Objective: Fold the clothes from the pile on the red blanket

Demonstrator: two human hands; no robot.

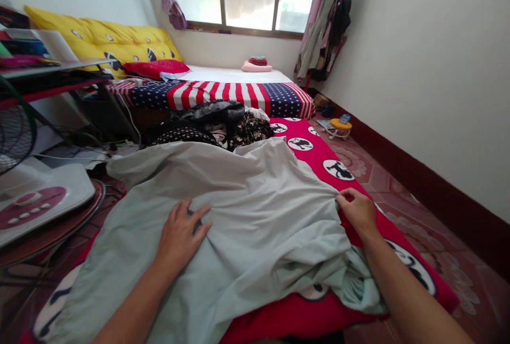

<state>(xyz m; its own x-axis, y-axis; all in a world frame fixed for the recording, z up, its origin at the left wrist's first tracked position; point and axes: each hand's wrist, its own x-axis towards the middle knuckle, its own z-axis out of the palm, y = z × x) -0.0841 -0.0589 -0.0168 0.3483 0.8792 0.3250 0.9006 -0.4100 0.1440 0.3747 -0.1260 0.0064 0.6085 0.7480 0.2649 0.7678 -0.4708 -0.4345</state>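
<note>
A pale grey-green cloth garment (239,195) lies spread and wrinkled over a red padded surface (314,152) printed with white circles and black figures. Flat on the left part of the cloth rests my left hand (181,232), its fingers spread. My right hand (356,208) pinches the cloth's right edge between thumb and fingers, and creases run from that grip toward the middle. The near right part of the cloth is bunched up beside my right forearm. Whether it is a shirt or another garment I cannot tell.
Behind the cloth sits a pile of dark clothes (215,123). Farther back is a bed with a flag-patterned cover (223,94) and a small folded stack (257,64). A white fan base (43,200) stands left; a small yellow stool (341,125) is right.
</note>
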